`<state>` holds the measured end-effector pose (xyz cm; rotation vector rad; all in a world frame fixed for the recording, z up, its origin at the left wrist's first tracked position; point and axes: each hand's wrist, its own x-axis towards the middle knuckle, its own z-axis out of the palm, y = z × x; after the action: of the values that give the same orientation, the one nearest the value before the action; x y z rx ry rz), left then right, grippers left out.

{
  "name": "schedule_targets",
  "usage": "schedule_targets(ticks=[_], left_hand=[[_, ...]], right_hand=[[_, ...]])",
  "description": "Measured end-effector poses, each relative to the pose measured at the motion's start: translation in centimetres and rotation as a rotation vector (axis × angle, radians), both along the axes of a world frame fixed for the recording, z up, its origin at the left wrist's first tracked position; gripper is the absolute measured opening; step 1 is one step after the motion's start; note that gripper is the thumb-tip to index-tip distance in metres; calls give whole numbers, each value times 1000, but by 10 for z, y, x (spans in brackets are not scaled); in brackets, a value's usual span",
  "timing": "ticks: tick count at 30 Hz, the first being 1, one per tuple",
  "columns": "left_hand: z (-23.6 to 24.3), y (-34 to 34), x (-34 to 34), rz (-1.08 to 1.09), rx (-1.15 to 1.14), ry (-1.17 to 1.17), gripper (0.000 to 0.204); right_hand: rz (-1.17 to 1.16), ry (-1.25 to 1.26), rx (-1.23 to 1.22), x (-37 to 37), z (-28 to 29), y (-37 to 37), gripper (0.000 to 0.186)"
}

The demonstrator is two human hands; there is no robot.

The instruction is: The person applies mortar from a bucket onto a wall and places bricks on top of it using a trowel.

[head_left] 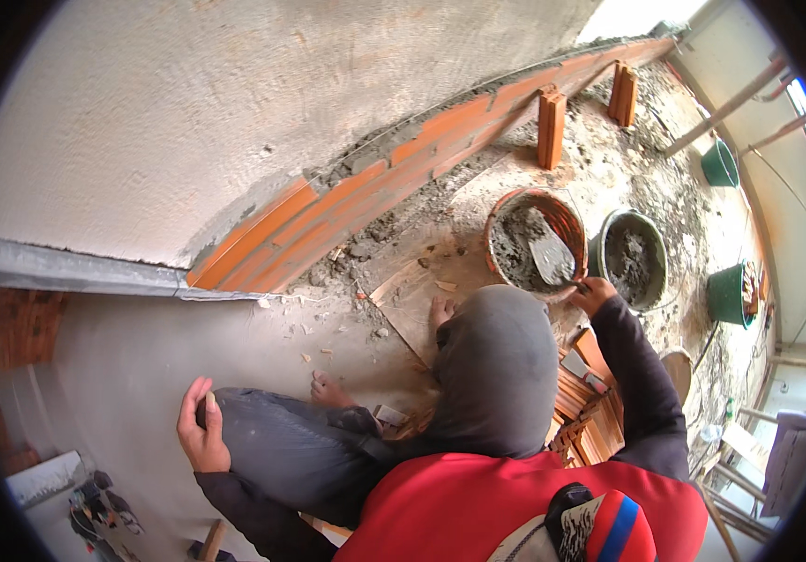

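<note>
Ahead of me and a little right of centre, my right hand [593, 295] grips the handle of a trowel [551, 258]. Its broad grey blade lies on the mortar [515, 245] inside an orange bucket [491, 225]. A second bucket, dark green [658, 286] and partly filled with mortar, stands just right of it. On the left, my left hand [201, 429] rests against my bent knee [244, 421], fingers apart and holding nothing. A low wall of orange hollow bricks [356, 192] runs diagonally ahead, with grey mortar along its top and a string above it.
Hollow bricks [551, 129] stand upright by the wall. More bricks [600, 421] lie stacked beside my right arm, with a red-handled tool [595, 384] on them. Green buckets [727, 295] and leaning poles [726, 108] are at right; mortar debris [375, 248] litters the floor.
</note>
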<state>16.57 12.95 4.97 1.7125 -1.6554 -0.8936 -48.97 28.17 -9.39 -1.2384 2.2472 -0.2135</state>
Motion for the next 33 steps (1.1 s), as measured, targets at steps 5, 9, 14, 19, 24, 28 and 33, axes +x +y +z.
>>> schedule_targets(ticks=[5,9,14,19,24,28,33], left_hand=[[0,0,4,-12,-5,-12,46],[2,1,3,-10,2,-14,47],[4,0,-3,3,10,6,48],[3,1,-1,8,31,22,44],[6,1,-1,1,46,-18,44],[9,2,-3,45,59,-44,44],[12,-4,-12,41,72,-83,44]], right_hand=[[-56,-54,1,23,44,3,27],[75,9,-89,38,75,-21,25],[268,-25,-173,64,131,-77,24],[426,-151,-73,80,196,-117,23],[651,-374,161,58,236,-162,19],[572,-457,506,30,223,-227,11],[386,-224,380,-7,174,-311,18]])
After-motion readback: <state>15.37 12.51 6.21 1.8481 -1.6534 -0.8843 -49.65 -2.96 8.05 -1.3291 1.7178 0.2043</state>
